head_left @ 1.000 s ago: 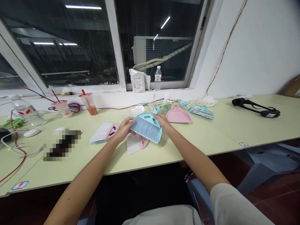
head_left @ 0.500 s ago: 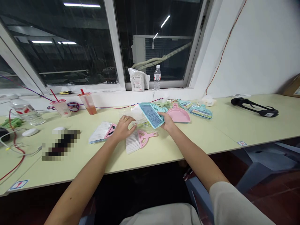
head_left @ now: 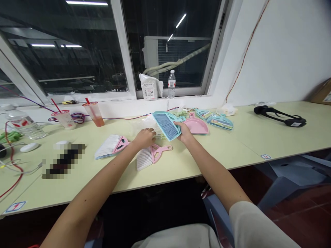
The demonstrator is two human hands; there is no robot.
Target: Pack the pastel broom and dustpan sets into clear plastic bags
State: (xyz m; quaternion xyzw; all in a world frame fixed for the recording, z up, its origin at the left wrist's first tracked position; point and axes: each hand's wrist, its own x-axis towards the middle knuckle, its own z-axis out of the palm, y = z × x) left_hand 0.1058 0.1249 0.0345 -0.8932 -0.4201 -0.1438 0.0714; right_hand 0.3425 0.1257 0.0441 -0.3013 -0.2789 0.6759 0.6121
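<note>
My right hand (head_left: pixel 185 132) holds a blue hand broom and dustpan set (head_left: pixel 167 125) raised over the table, its blue-grey bristles toward me. Left of it, my left hand (head_left: pixel 145 138) is bent over a clear plastic bag (head_left: pixel 144 124) with a green label, fingers curled onto it; the fingertips are partly hidden. Just below that hand lies a pink hand broom (head_left: pixel 156 153) with white bristles. Another pink broom (head_left: pixel 113 145), with a blue edge under it, rests beyond my left wrist. A pink dustpan (head_left: pixel 197 124) lies behind my right hand.
Wrapped blue sets (head_left: pixel 220 121) lie at the back. Two drink cups (head_left: pixel 94 115) with red straws and a large water bottle (head_left: pixel 24 122) stand at left, among cables. A black strapped headset (head_left: pixel 280 117) lies at right. A small bottle (head_left: pixel 171 85) stands on the sill.
My left hand has moved slightly right and its fingers have curled down onto the plastic bag. The right hand keeps holding the blue set. The view has shifted slightly.
</note>
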